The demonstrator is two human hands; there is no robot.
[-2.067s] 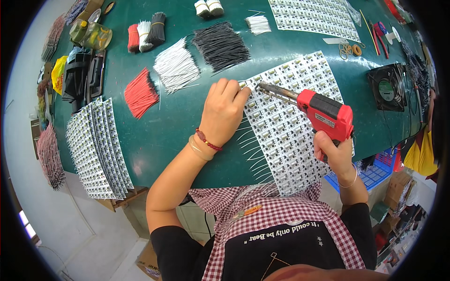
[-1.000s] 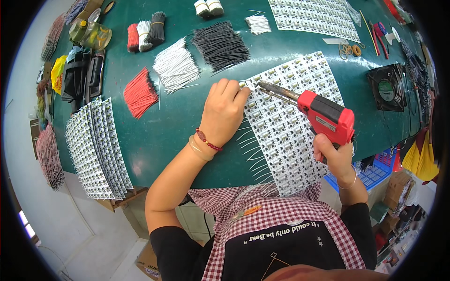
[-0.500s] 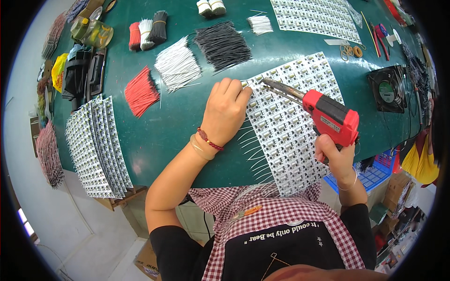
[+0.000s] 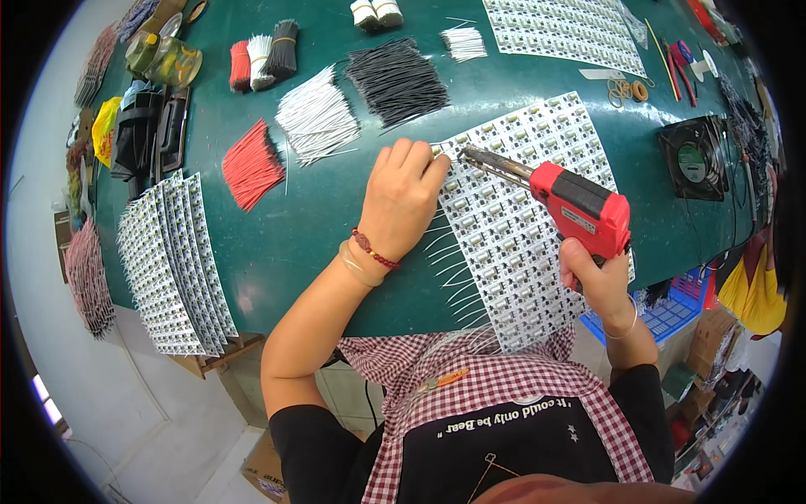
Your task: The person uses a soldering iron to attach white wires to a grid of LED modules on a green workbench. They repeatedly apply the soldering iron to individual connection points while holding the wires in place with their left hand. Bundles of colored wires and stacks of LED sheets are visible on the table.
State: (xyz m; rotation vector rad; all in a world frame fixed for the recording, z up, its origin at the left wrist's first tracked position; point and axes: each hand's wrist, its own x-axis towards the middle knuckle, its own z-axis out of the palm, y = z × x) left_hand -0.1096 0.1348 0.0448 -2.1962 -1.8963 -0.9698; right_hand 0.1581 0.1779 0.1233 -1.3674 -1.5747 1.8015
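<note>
A sheet of small white circuit boards (image 4: pixel 525 256) lies at a slant before me, its near end over the table edge. Thin white wires (image 4: pixel 453 281) stick out from its left side. At the sheet's upper left corner, my left hand (image 4: pixel 401 197) is closed in a pinch, with a bit of white wire showing by the fingertips. My right hand (image 4: pixel 603 281) grips the handle of a red and black soldering gun (image 4: pixel 579 202). The gun's tip meets the corner boards just right of my left fingers; the exact contact is too small to make out.
Loose piles of red wires (image 4: pixel 253 166), white wires (image 4: pixel 315 116) and black wires (image 4: pixel 397 81) lie beyond my left hand. Stacked board sheets (image 4: pixel 172 269) sit at the left, another sheet (image 4: pixel 571 34) at the far side. A black fan (image 4: pixel 693 160) stands at the right.
The soldering gun and my right hand have shifted slightly left, bringing the tip closer to my left fingers. My left hand has barely moved.
</note>
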